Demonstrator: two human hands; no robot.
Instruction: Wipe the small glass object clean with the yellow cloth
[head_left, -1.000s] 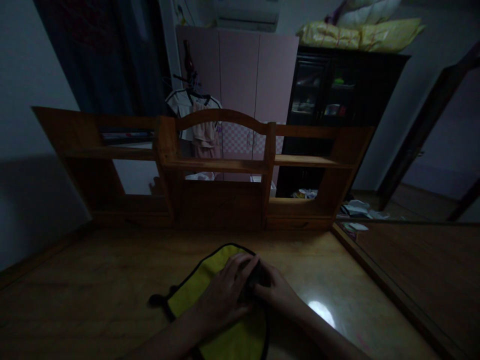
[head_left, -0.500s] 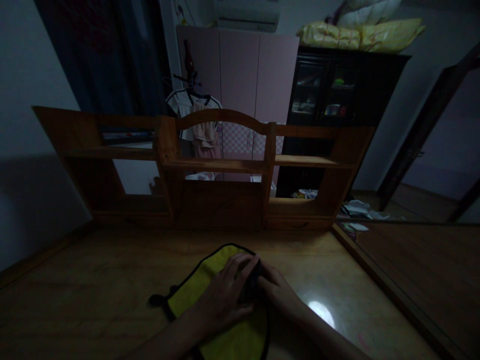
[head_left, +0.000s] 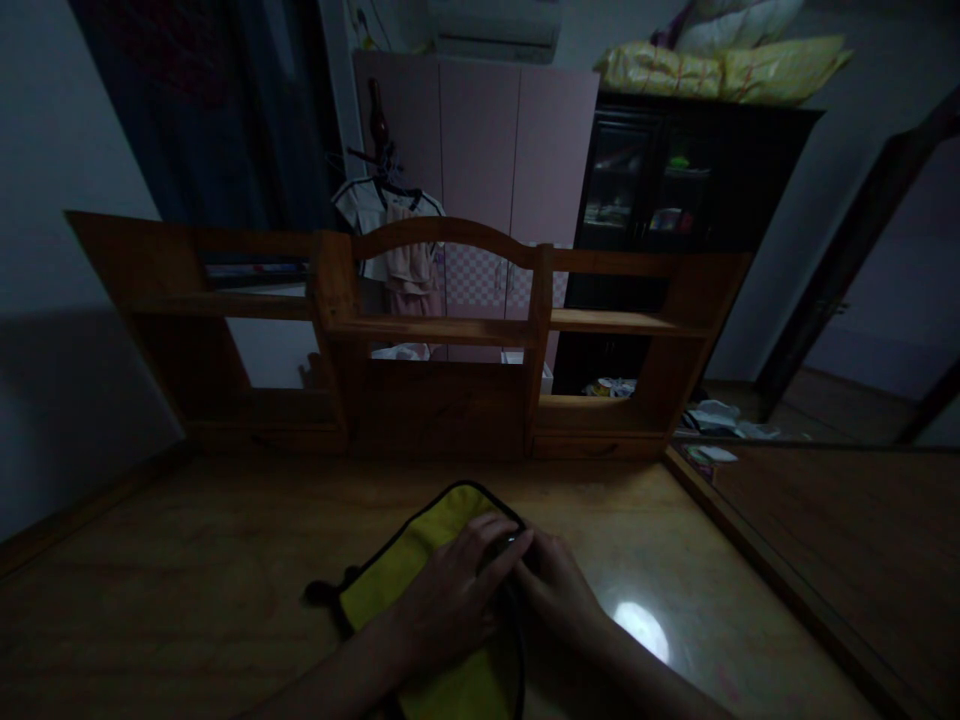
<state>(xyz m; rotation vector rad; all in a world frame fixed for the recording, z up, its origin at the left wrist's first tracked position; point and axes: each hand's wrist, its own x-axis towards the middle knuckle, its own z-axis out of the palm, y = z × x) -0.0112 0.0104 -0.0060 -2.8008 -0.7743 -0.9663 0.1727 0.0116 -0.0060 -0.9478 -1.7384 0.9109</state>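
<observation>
Left of the grip, a yellow cloth [head_left: 391, 572] with black edging lies on the wooden tabletop [head_left: 217, 560], reaching under the left hand [head_left: 450, 592], which is curled around a mostly hidden dark object [head_left: 511, 540]; just right, the right hand [head_left: 561, 590] adjoins it, its hold too dim to tell.

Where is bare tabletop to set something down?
Bare tabletop lies left of the yellow item, beyond it toward the shelf unit, and between the right hand and the edge strip. Crowded: the yellow item's right side, with the left hand close against the right.
</observation>
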